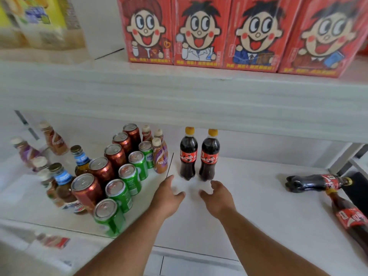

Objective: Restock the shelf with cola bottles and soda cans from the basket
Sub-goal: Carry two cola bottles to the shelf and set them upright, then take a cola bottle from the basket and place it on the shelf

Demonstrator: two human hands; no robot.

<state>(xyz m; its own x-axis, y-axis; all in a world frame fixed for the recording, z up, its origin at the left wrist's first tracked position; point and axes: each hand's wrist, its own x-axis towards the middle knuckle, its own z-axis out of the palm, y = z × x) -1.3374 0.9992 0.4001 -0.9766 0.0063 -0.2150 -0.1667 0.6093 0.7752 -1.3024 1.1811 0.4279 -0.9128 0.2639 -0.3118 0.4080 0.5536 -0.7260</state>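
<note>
Both bare forearms reach forward side by side, coming up from the lower edge of the view. The left hand (168, 193) and the right hand (216, 196) are near each other, apart, palms turned inward. Fingers are relaxed and slightly curved, and each grip holds nothing.

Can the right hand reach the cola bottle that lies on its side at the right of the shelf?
Probably yes. The right hand is open and holds nothing, and only bare shelf lies between it and the lying cola bottle.

Bare shelf (258, 188) right of cola bottles (199, 156)
</note>
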